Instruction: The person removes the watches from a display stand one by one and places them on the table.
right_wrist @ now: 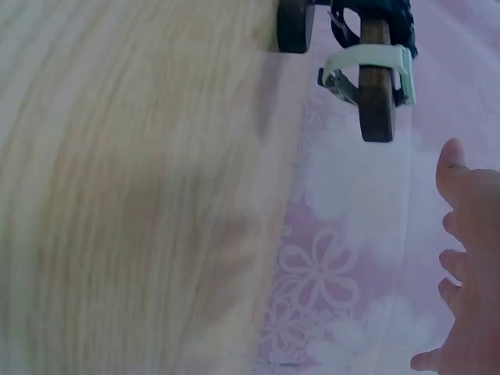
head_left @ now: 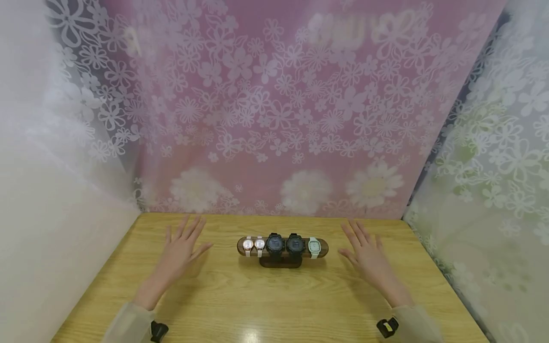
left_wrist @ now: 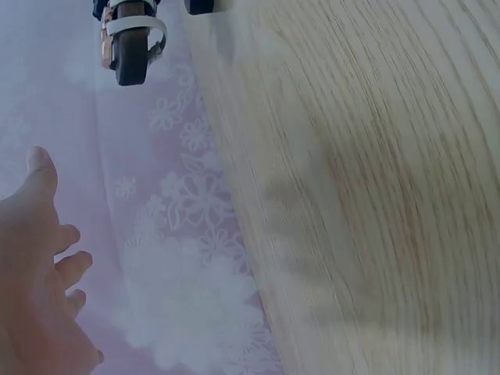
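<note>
A dark wooden watch stand (head_left: 280, 262) stands on the table between my hands. Along its bar sit several watches: two small rose-gold ones with white straps (head_left: 248, 244) at the left, two chunky black watches (head_left: 275, 243) in the middle, and a pale green square watch (head_left: 314, 246) at the right end. My left hand (head_left: 179, 252), fingers spread, is to the left of the stand and holds nothing. On the other side my right hand (head_left: 366, 255) is likewise spread and bare. In the right wrist view the pale green strap (right_wrist: 367, 56) loops round the bar's end.
The wood-grain table (head_left: 257, 300) ends at the back against a pink flowered curtain (head_left: 274, 119). A pale wall (head_left: 64, 214) borders it at the left, a flowered sheet (head_left: 493, 214) at the right. Black wrist devices (head_left: 159, 330) are on both forearms.
</note>
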A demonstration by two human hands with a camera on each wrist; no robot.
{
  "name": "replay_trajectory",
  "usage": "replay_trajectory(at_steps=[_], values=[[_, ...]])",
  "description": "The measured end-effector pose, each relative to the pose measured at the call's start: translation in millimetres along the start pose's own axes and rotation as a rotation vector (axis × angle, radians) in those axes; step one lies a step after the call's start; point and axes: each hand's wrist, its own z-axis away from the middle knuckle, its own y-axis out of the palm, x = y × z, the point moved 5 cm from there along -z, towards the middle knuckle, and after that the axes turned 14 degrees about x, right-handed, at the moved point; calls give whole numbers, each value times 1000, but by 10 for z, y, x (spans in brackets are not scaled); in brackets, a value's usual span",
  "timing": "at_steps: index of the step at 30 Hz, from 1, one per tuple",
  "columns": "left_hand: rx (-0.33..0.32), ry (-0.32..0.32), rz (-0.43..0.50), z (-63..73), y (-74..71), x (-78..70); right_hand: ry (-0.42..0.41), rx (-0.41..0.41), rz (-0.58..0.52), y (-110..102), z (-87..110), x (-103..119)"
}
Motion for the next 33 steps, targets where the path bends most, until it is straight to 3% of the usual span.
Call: replay_trajectory(at_steps=[6, 15, 27, 33], values=[[9, 17, 18, -64, 97, -131, -62, -69, 62, 122, 14, 178], [-8, 55, 25, -140, 257, -335, -139, -109, 132, 232, 23, 400], [-40, 107, 27, -232, 324, -598, -128, -69, 133, 260, 38, 549], [-9, 142, 18, -324, 354, -675, -116, -37, 124, 311, 18, 564]])
